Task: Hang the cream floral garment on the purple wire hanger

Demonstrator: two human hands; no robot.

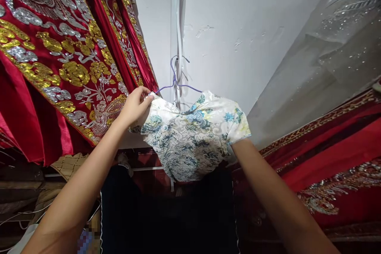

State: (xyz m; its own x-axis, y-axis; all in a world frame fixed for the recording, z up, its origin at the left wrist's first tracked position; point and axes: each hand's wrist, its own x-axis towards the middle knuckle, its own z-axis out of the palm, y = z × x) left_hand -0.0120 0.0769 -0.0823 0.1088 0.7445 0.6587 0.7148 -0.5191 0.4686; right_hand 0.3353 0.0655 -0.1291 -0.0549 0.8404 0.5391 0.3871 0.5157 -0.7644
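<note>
A short-sleeved floral blouse [190,139], white with blue, green and yellow patterns, hangs on a thin purple hanger [175,83]. At the blouse's left shoulder in view, my left hand [139,101] pinches the fabric near the hanger's end, thumb against fingers. My right forearm runs up into the sleeve on the other side, so the blouse hides my right hand and its fingers. The hanger's hook is up by a white vertical pole or pipe [178,20]; whether it hangs on it I cannot tell.
Red satin garments with gold and silver sequin embroidery [74,71] hang close on the left. To the right are a sheer, glittering white fabric [315,63] and a red beaded garment [330,158]. Behind the pole stands a white wall [238,16] with peeling patches.
</note>
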